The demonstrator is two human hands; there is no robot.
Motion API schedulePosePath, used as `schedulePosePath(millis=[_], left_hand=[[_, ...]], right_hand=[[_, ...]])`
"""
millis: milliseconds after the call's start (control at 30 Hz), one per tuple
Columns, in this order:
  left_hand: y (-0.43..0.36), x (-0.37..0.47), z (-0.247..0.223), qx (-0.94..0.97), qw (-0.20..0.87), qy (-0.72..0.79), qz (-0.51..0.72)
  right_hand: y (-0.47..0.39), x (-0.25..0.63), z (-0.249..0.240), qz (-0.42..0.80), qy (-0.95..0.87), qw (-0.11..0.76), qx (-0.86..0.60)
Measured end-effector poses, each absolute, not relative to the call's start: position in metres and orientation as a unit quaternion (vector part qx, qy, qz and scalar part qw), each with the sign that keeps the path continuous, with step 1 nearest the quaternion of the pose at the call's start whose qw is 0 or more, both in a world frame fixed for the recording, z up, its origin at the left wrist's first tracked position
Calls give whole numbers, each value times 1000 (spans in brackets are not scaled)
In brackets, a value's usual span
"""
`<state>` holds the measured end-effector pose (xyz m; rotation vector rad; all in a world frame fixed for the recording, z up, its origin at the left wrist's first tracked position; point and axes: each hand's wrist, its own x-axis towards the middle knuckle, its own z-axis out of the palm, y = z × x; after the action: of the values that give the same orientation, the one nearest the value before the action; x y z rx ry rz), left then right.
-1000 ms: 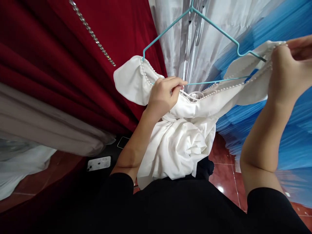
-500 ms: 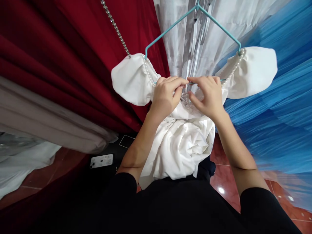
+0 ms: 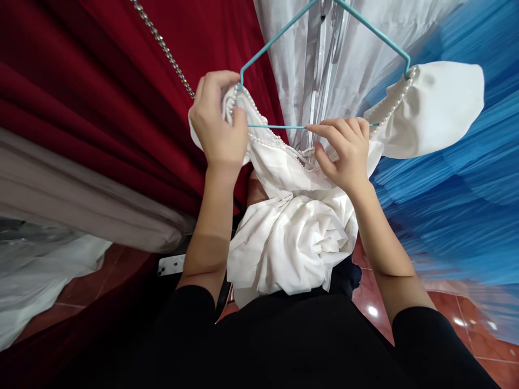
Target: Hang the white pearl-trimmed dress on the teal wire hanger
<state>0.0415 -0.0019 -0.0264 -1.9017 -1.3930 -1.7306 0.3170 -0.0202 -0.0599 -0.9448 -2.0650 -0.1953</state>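
A white dress (image 3: 275,167) with pearl-beaded trim hangs on a light-blue hanger (image 3: 279,127), its lower part bunched up in front of my body. My left hand (image 3: 217,121) is closed round the dress's left shoulder, right by the hanger's left end; its fingertips are partly hidden by cloth. Over the hanger's lower bar curl the fingers of my right hand (image 3: 344,151), the thumb below and a little apart. The right puffed sleeve (image 3: 441,108) spreads out from the hanger's other end.
Dark red fabric (image 3: 162,135) hangs on the left, with a beaded chain (image 3: 166,51) before it. Blue tulle (image 3: 454,216) fills the right side. Whitish sheer cloth (image 3: 284,59) hangs behind. A phone (image 3: 171,265) lies at lower left, above red floor tiles (image 3: 377,292).
My left hand has moved left and up, from the middle of the hanger bar to the dress's left shoulder. My right hand stays at the bar. The hanger sits higher in view.
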Motion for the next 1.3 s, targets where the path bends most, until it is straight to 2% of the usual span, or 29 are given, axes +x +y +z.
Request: schedulePosePath(millis=[200, 333, 400, 500, 600, 700, 800, 933, 1000, 1167, 1300], left_hand=[[8, -1, -15, -619, 136, -357, -687], [7, -37, -47, -575, 193, -383, -697], [0, -40, -69, -543, 161, -464, -681], [-23, -20, -88, -607, 27, -554, -569], [-51, 19, -82, -739, -62, -487, -462], [-63, 58, -63, -802, -26, -391, -451], [-55, 85, -46, -777, 34, -405, -481], [-37, 95, -42, -753, 17, -436, -493], [-32, 95, -45, -742, 12, -436, -508], [-36, 95, -48, -754, 34, -420, -504], [-37, 95, -45, -759, 45, -431, -485]], right_hand=[[-16, 324, -60, -63, -830, 429, -351], [-18, 319, -57, -42, -829, 426, -361], [-20, 317, -56, -31, -828, 423, -368], [-21, 315, -55, -22, -826, 423, -372], [-22, 314, -54, -17, -827, 422, -370], [-25, 314, -53, -22, -830, 417, -371], [-29, 314, -50, -34, -833, 415, -364], [-31, 323, -40, -42, -849, 408, -334], [-29, 334, -32, -72, -830, 432, -346], [-15, 369, -9, -170, -703, 567, -394], [-2, 385, 7, -147, -702, 545, -435]])
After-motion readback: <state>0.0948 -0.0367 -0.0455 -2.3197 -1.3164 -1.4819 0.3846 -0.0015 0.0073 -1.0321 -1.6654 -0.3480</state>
